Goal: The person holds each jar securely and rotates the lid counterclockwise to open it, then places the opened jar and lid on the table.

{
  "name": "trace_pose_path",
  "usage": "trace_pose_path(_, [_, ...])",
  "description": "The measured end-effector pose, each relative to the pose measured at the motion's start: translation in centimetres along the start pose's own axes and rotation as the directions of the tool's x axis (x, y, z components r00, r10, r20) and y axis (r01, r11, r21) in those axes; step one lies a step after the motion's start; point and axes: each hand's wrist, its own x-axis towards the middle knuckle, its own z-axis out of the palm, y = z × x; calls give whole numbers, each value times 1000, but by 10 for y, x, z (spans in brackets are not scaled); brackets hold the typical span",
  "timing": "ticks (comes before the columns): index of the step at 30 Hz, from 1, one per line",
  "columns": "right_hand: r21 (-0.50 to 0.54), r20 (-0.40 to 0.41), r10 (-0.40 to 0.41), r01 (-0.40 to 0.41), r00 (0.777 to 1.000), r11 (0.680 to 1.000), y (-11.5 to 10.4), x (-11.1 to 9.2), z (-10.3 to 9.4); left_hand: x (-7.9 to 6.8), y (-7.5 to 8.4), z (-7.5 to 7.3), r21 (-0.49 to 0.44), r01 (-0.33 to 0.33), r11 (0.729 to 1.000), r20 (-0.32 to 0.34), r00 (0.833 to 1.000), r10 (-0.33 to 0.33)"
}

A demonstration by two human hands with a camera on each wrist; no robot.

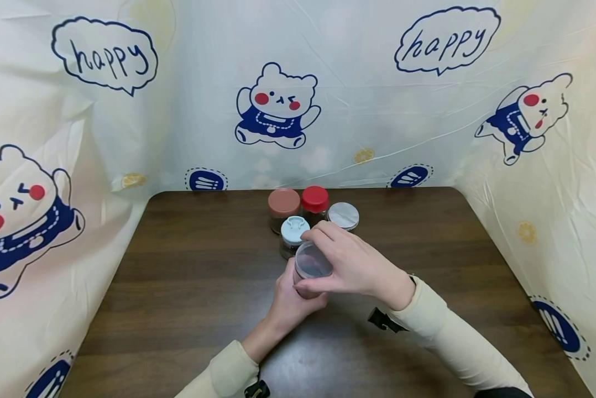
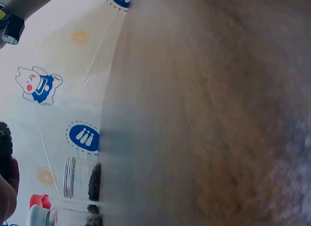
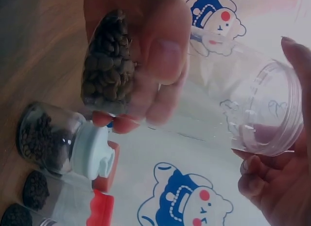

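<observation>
My left hand (image 1: 290, 301) grips the lower body of a clear jar (image 3: 209, 90) near the middle of the table. Dark bean-like pieces (image 3: 108, 73) fill the bottom of that jar. Around its clear lid (image 1: 312, 261) my right hand (image 1: 355, 265) curls from above, thumb on the near side and fingers on the far side. In the right wrist view the lid sits at the jar's end, between the right thumb and fingers. Just behind it stands a jar with a light blue flip lid (image 1: 295, 229). Little of either hand shows in the left wrist view.
Behind the hands stand jars with a brownish-pink lid (image 1: 283, 202), a red lid (image 1: 315, 198) and a silver lid (image 1: 343, 214). They cluster near the back of the brown wooden table (image 1: 203, 265). A printed curtain (image 1: 357, 99) rises behind and beside the table.
</observation>
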Motion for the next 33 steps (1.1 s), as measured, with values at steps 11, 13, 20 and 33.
trace_pose_path(11, [-18,5,-47,48,999,999,1,0,-1,0,0,2,15,-26,1000,-1,1000,26])
trace_pose_path(13, [-36,10,-23,23,1000,999,1,0,-1,0,0,2,11,-22,1000,0,1000,22])
trace_pose_path(20, [-35,25,-7,8,1000,999,-1,-1,-3,-2,-1,1,14,-12,1000,4,1000,12])
trace_pose_path(33, [-38,26,-62,63,998,997,-2,-1,-3,-3,-4,0,-10,-35,999,2,999,35])
